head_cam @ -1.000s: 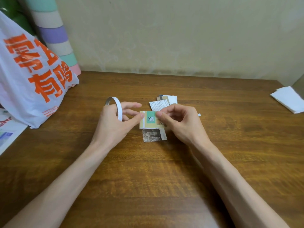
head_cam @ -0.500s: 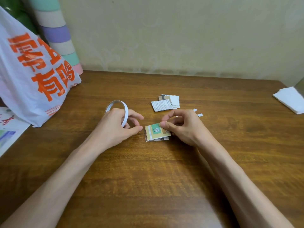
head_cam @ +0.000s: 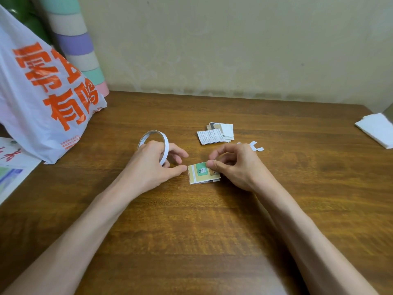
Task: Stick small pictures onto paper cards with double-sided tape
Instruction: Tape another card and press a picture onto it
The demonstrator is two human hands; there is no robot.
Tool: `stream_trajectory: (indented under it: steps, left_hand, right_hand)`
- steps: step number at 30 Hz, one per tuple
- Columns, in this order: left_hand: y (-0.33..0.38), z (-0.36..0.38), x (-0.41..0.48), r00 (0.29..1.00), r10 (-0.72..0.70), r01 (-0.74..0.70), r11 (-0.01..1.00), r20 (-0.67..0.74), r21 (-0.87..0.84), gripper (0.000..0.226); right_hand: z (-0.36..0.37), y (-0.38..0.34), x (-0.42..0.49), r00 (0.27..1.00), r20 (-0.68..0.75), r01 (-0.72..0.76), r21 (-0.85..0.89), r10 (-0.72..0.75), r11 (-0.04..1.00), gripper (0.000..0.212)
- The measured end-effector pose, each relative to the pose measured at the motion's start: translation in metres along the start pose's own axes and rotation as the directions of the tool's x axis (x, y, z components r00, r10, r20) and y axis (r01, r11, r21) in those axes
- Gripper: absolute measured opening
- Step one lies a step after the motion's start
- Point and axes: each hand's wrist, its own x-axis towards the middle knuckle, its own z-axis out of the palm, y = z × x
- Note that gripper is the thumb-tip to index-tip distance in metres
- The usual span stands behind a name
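A small tan paper card [head_cam: 196, 176] with a green picture [head_cam: 201, 169] on it lies on another card on the wooden table [head_cam: 191, 231]. My right hand [head_cam: 236, 165] has its thumb and index fingertip on the card's right edge. My left hand [head_cam: 153, 167] has a thin white ring of double-sided tape [head_cam: 164, 145] looped over its fingers, and its thumb tip touches the card's left edge. A small stack of paper pieces [head_cam: 217, 134] lies just beyond the hands.
Two white tape backing scraps [head_cam: 256, 146] lie beyond my right hand. A white plastic bag with orange print [head_cam: 42, 88] stands at the left, striped rolls [head_cam: 78, 45] behind it. Printed sheets [head_cam: 10, 167] lie at the left edge, white paper [head_cam: 376, 128] at far right.
The card came down from between both hands onto the card lying on the table. My left hand let go of it and keeps the tape ring; my right hand stays on the card.
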Motion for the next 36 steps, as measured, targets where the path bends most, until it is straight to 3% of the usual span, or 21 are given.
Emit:
stream_trajectory:
  steps: [17, 33, 36]
  left_hand:
    - [0.002, 0.008, 0.0, 0.998, 0.051, -0.051, 0.999, 0.04, 0.015, 0.004]
    - [0.004, 0.013, 0.001, 0.999, 0.008, -0.011, 0.998, 0.04, 0.065, 0.02]
    - [0.003, 0.013, 0.001, 0.998, -0.002, -0.002, 0.998, 0.055, 0.064, 0.02]
  right_hand:
    - [0.004, 0.003, 0.003, 0.999, -0.017, 0.033, -0.072, -0.034, 0.997, 0.016]
    - [0.007, 0.003, 0.001, 0.998, -0.05, 0.04, -0.122, -0.046, 0.992, 0.015]
    - [0.01, -0.001, -0.004, 0.993, -0.097, 0.041, -0.194, -0.061, 0.98, 0.023]
